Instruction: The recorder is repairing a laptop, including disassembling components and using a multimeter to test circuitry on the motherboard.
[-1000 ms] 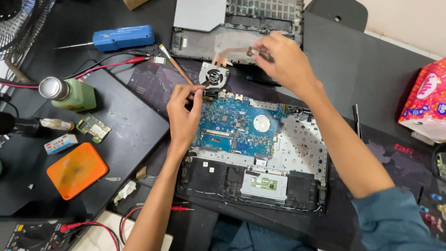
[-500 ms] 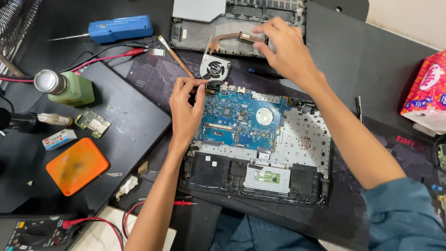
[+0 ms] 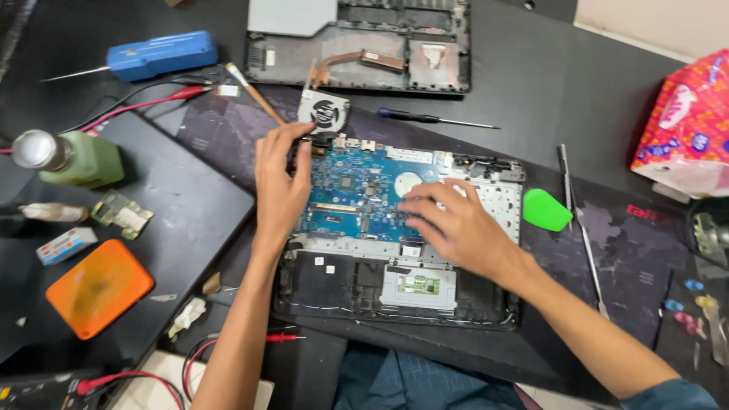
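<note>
We note the left hand [image 3: 282,182] pinching the blue motherboard's [image 3: 364,190] upper-left corner beside the cooling fan [image 3: 325,114]; the right hand [image 3: 448,224] lies flat, fingers spread, bracing the board's right side, holding nothing.

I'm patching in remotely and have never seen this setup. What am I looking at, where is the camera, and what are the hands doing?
The one view comes from a camera on the person's head, looking down at a dark workbench. An opened laptop lies there, its blue circuit board bare. The left hand pinches at the board's top corner beside the small round fan. The right hand rests flat on the board, holding nothing. Nearby lie a screwdriver, a green pick and an orange case.
</note>
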